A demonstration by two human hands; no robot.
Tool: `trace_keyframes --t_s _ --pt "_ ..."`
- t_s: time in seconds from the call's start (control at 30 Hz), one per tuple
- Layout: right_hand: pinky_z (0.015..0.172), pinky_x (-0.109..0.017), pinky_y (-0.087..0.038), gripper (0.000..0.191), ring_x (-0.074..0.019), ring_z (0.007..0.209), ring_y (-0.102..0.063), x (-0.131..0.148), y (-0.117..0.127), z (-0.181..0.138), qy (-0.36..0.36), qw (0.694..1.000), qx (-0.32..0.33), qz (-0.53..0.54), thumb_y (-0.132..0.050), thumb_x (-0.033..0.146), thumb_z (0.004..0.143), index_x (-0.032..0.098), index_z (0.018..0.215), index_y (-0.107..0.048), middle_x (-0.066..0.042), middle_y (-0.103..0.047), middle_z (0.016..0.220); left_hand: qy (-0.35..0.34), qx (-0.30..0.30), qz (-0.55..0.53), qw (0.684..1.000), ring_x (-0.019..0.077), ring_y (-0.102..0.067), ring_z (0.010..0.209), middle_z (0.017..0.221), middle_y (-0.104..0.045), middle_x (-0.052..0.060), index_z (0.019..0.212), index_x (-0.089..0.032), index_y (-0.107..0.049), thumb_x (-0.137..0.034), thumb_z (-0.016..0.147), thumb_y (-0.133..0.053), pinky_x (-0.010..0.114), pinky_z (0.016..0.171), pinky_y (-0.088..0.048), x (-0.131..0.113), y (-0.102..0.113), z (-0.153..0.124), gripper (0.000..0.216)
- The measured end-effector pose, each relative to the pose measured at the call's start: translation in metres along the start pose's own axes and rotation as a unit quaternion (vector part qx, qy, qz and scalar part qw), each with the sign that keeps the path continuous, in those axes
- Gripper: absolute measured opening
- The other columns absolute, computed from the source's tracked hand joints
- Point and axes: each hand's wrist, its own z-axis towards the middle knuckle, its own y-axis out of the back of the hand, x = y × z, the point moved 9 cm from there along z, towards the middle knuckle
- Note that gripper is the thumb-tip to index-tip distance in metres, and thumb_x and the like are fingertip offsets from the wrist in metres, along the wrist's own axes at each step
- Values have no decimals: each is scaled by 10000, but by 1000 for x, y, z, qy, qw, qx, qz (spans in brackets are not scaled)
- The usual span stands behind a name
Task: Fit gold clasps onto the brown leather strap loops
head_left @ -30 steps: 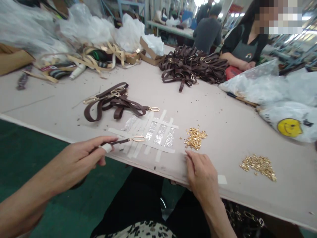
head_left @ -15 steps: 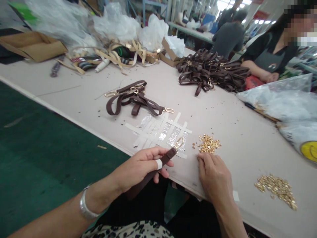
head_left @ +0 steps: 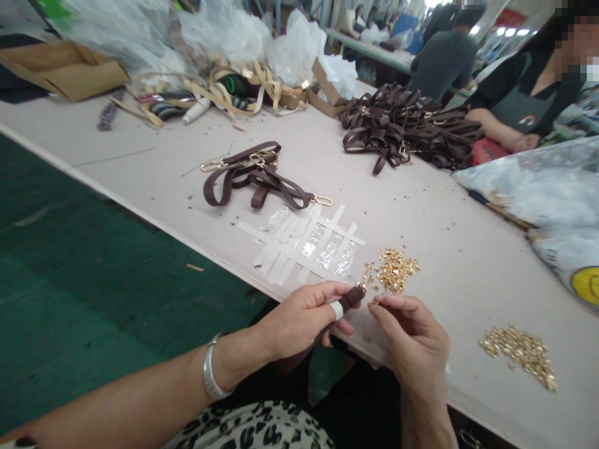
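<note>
Between the thumb and fingers of my left hand is the end of a dark brown leather strap, with a gold clasp at its tip. White tape wraps the left thumb. Just right of the strap end, my right hand pinches a tiny gold metal piece, too small to make out fully. Beyond my fingers lies a pile of small gold fittings. A second heap of gold pieces sits further right on the table.
Finished-looking brown straps with clasps lie ahead, and a large strap pile is farther back. Tape-covered plastic is stuck to the table. Plastic bags are at right; a person sits across.
My right hand has lifted from the gold pile with a small piece pinched in its fingertips. My left hand has brought the strap end rightward, close to it.
</note>
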Motion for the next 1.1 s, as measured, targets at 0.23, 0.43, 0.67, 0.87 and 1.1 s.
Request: trace_keyframes --t_s 0.23,0.43,0.67,0.87,1.1 --pt "811 -287 -599 139 -166 858 -721 11 -9 -11 32 999 17 1 -764 238 802 246 940 -748 -32 -764 957 -19 48 10 999 137 -693 869 1196 -690 70 1321 -256 -626 -292 963 -524 148 495 -407 -5 -14 2 374" --pt "742 -257 -585 97 -162 837 -716 15 -10 -12 47 997 46 -28 -716 233 846 254 935 -749 -20 -764 940 -38 44 50 997 109 -642 759 1134 -710 61 1347 -259 -619 -282 969 -500 171 532 -438 -4 -14 0 397" --pt "687 -275 -572 122 -145 728 -666 0 -16 -19 -78 992 58 75 -748 271 812 217 893 -676 8 -690 824 -76 0 221 972 114 -601 669 1025 -751 1 1339 -293 -640 -225 962 -481 248 682 -518 -8 -7 -12 416" --pt "700 -251 -544 192 -126 759 -623 5 -7 -26 -79 994 29 77 -750 260 797 219 917 -607 25 -625 824 -83 28 227 970 173 -695 852 988 -763 17 1373 -274 -612 -231 977 -435 278 798 -555 -1 -23 -12 436" --pt "795 -328 -544 273 -167 810 -673 -9 95 -18 -27 982 -80 -168 -691 380 861 205 1063 -631 -39 -724 914 -5 24 185 982 147 -601 773 1124 -708 35 1383 -288 -602 -362 975 -488 248 663 -480 14 -30 -4 430"
